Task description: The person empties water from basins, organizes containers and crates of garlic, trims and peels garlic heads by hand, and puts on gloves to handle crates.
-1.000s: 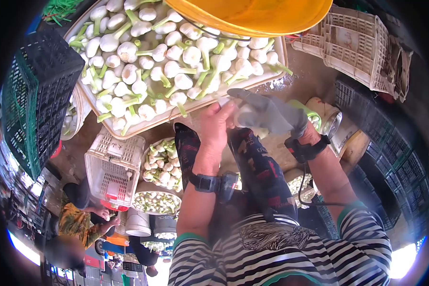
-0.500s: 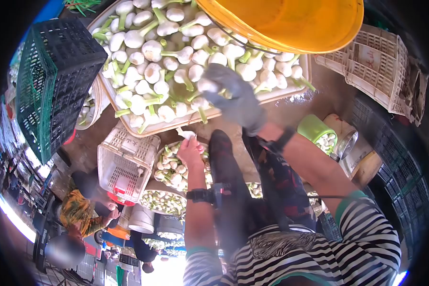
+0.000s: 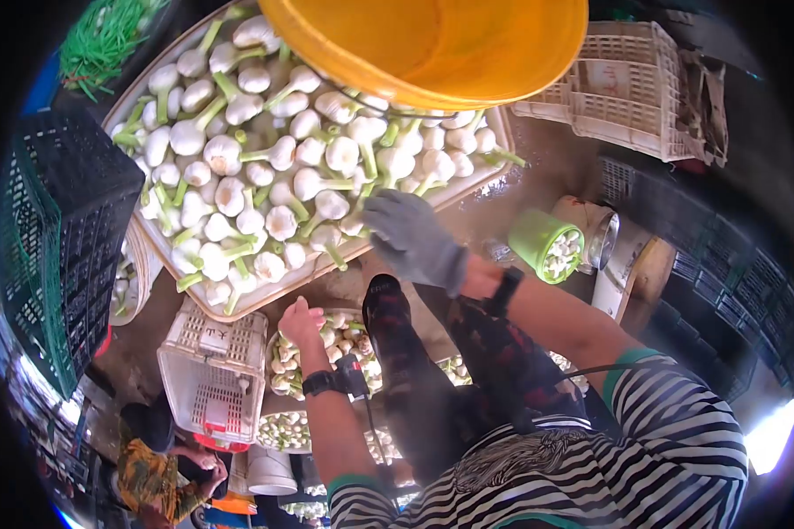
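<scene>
My right hand [image 3: 410, 240], in a grey glove, is at the near edge of a shallow tray [image 3: 278, 291] of garlic bulbs with green stems. Its fingers point at a garlic bulb [image 3: 353, 224] there; the fingertips are hidden, so whether it grips anything does not show. My bare left hand [image 3: 301, 323] is below the tray's front corner, fingers bent and pressed together. Whatever they hold, if anything, is too small or hidden to make out. Under this hand, more garlic [image 3: 284, 361] fills a round container.
A yellow bucket [image 3: 450, 84] overhangs the tray's far side. Around me are a white crate [image 3: 212, 361], a dark crate [image 3: 84, 212], a pale crate [image 3: 609, 79] and a green bucket [image 3: 538, 234] with garlic. Another person [image 3: 154, 480] sits at lower left.
The view has shifted, with the tray and bucket now farther left. My right hand has drawn back to the tray's near edge. The small white piece in my left fingers no longer shows.
</scene>
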The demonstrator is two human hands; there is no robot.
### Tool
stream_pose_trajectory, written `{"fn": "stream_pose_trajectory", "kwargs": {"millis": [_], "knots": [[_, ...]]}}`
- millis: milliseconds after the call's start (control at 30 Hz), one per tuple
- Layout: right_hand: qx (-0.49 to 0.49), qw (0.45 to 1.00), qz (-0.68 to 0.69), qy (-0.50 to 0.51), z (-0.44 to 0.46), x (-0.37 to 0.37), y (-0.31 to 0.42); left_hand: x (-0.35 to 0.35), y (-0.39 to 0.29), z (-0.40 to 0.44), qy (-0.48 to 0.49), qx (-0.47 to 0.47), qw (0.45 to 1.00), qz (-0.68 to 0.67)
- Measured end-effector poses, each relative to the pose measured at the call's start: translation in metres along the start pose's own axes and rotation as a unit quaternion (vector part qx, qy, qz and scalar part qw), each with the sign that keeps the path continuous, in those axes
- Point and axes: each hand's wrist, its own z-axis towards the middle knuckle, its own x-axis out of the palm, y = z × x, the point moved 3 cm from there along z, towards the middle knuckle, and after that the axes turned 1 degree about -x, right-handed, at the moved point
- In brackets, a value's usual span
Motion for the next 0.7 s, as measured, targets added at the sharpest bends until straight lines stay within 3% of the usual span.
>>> {"fn": "stream_pose_trajectory", "kwargs": {"millis": [67, 133, 167, 200, 267, 333, 367, 400, 500, 600, 700], "knots": [[0.031, 0.997, -0.041, -0.051, -0.041, -0.028, -0.027, -0.003, 0.000, -0.004, -0.006, -0.007, 1.000, -0.014], [0.142, 0.984, -0.066, -0.081, -0.083, -0.056, -0.062, 0.000, 0.004, -0.003, 0.005, -0.021, 1.000, -0.011], [0.184, 0.979, -0.074, -0.053, -0.105, -0.066, -0.086, 0.003, 0.005, -0.013, 0.027, 0.034, 0.998, -0.036], [0.226, 0.970, -0.079, -0.025, -0.123, -0.079, -0.106, 0.006, 0.004, -0.022, 0.140, -0.018, 0.984, -0.107], [0.255, 0.965, -0.053, -0.034, -0.142, -0.111, -0.126, 0.024, 0.000, -0.041, 0.059, 0.028, 0.997, 0.030], [0.268, 0.960, -0.077, -0.036, -0.166, -0.133, -0.160, 0.036, 0.007, -0.045, 0.136, -0.008, 0.990, 0.029], [0.268, 0.956, -0.115, -0.034, -0.184, -0.131, -0.191, 0.041, 0.003, -0.053, 0.226, -0.008, 0.974, 0.030], [0.267, 0.951, -0.151, -0.033, -0.185, -0.135, -0.205, 0.052, -0.015, -0.077, 0.200, -0.041, 0.977, 0.066], [0.418, 0.906, -0.051, -0.051, -0.178, -0.162, -0.227, 0.088, -0.032, -0.114, 0.257, -0.007, 0.961, 0.101], [0.429, 0.898, 0.005, -0.098, -0.150, -0.182, -0.255, 0.137, -0.068, -0.168, 0.348, 0.025, 0.930, 0.115], [0.359, 0.925, -0.020, -0.122, -0.118, -0.190, -0.315, 0.202, -0.112, -0.222, 0.418, 0.073, 0.902, 0.079]]}}
